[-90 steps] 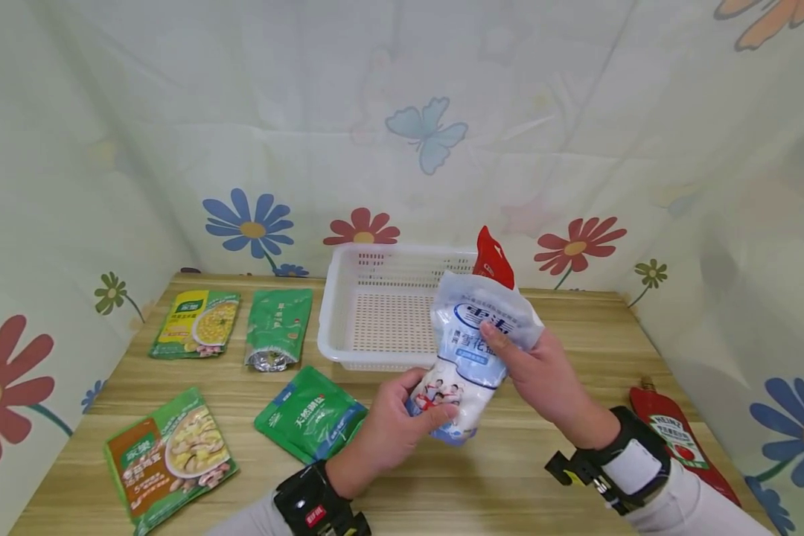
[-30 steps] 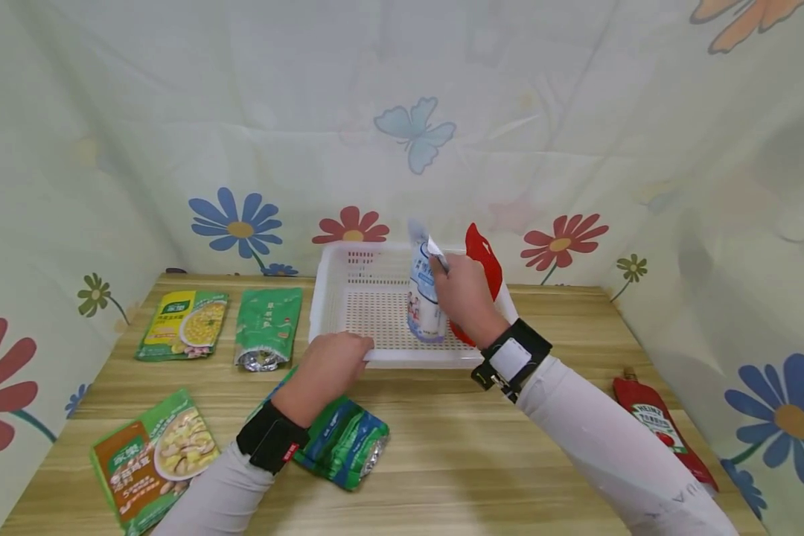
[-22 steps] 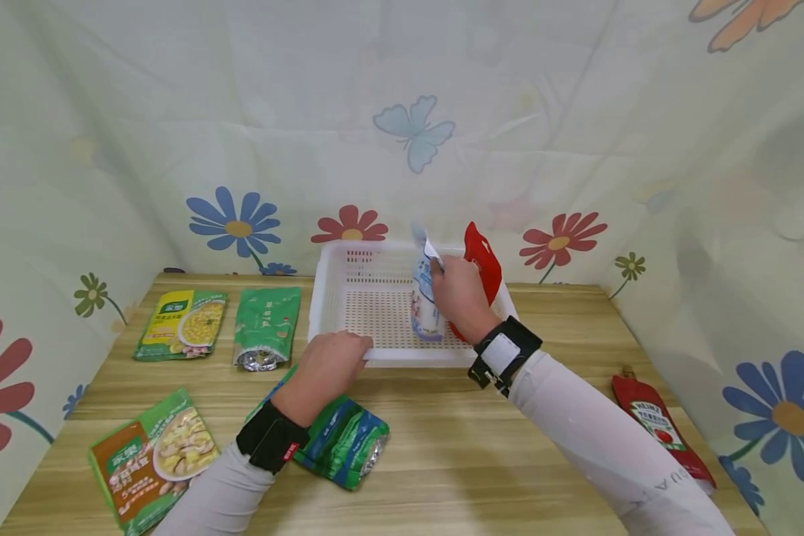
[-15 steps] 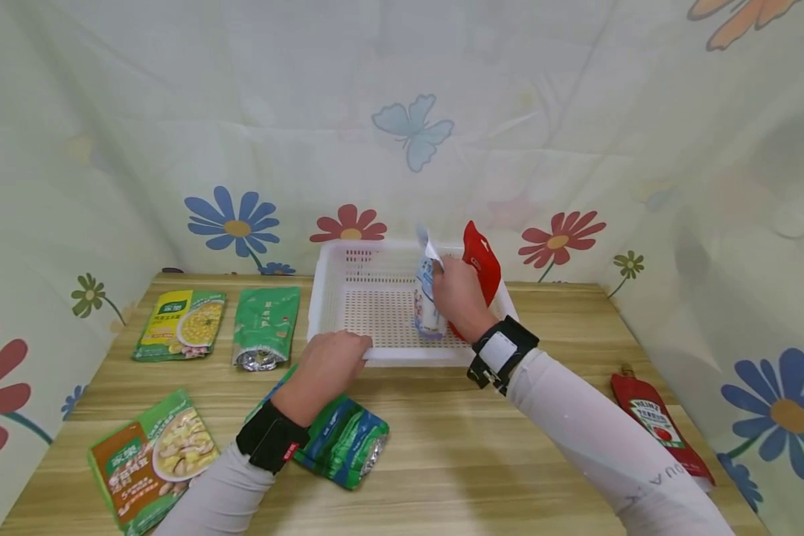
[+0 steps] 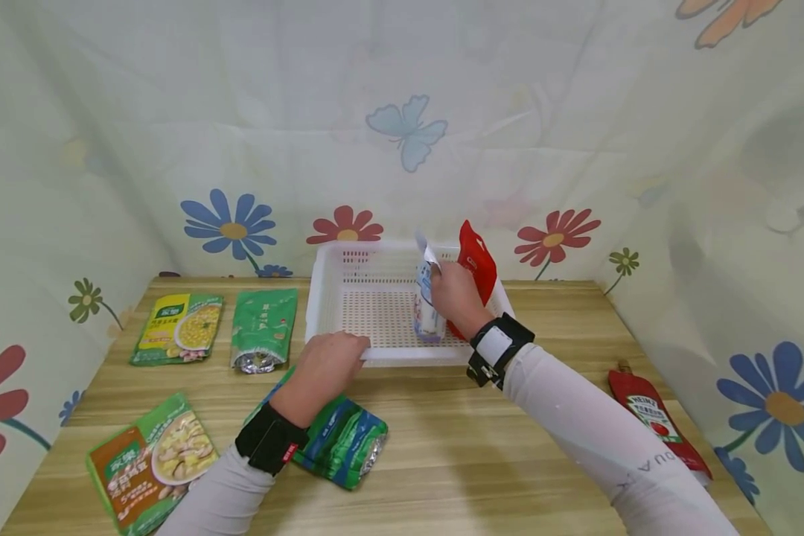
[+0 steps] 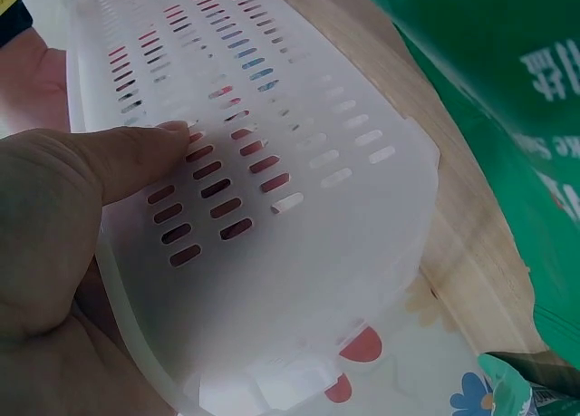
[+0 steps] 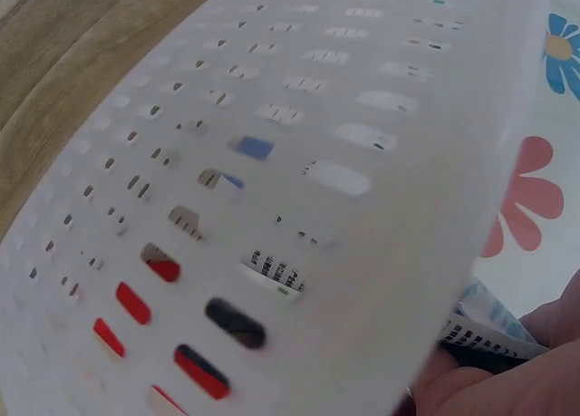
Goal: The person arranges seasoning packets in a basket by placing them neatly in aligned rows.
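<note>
My left hand (image 5: pixel 328 365) grips the front rim of a white perforated plastic basket (image 5: pixel 412 358). In the left wrist view its thumb (image 6: pixel 136 159) presses on the outer wall, with the other fingers over the rim. My right hand (image 5: pixel 457 298) reaches into the right half of the basket and holds a white-and-blue bag of salt (image 5: pixel 429 311) by its upper part, the bag standing upright. Just right of it a red packet (image 5: pixel 479 260) leans in the basket, partly hidden by the right hand. In the right wrist view the basket wall (image 7: pixel 390 253) hides most of the bag.
To the left lie a yellow-green soup packet (image 5: pixel 177 327), a green pouch (image 5: pixel 264 327) and a brown-green soup packet (image 5: pixel 154 461). Another green-and-blue pouch (image 5: pixel 345 443) is under the left wrist. A red Heinz ketchup pouch (image 5: pixel 656 417) lies far right on the wooden table (image 5: pixel 482 454).
Three seconds ago both hands held the salt bag in front of the basket. Since then the left hand moved to the rim and the right put the bag inside, shifting it slightly right.
</note>
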A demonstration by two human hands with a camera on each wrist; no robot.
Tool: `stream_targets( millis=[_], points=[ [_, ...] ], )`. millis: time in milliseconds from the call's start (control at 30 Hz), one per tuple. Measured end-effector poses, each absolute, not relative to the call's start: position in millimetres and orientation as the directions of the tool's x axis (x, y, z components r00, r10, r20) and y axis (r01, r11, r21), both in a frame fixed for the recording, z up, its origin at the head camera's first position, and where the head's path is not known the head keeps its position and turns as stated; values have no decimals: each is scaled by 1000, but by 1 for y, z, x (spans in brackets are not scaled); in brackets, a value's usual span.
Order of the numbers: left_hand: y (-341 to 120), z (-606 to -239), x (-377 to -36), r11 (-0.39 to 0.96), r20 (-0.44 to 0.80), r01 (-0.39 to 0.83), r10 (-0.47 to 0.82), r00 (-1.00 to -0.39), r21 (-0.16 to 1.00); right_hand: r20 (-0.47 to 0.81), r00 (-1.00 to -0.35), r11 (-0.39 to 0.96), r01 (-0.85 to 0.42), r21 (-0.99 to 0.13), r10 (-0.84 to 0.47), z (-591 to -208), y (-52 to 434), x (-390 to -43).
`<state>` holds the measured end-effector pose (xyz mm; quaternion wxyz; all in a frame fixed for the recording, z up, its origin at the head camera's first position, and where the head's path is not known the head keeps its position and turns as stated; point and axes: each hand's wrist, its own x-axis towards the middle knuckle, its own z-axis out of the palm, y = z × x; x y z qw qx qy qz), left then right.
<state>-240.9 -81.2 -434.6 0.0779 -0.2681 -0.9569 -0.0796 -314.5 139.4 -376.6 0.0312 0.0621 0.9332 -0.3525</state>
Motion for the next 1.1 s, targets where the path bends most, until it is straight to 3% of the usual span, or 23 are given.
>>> stream_targets(
  millis=[367,867,1100],
  points=[
    [-80,-435,-240,840,201,531,504,-840,112,-177,-981,785,169,-596,76,-381,147,-309],
    [-80,-432,-239,852,174,513,491,-853,109,-80,-995,900,85,-428,56,-383,152,-300],
    [-80,-433,-238,849,175,515,493,-852,116,-49,-996,886,89,-456,75,-385,154,-301]
  ],
)
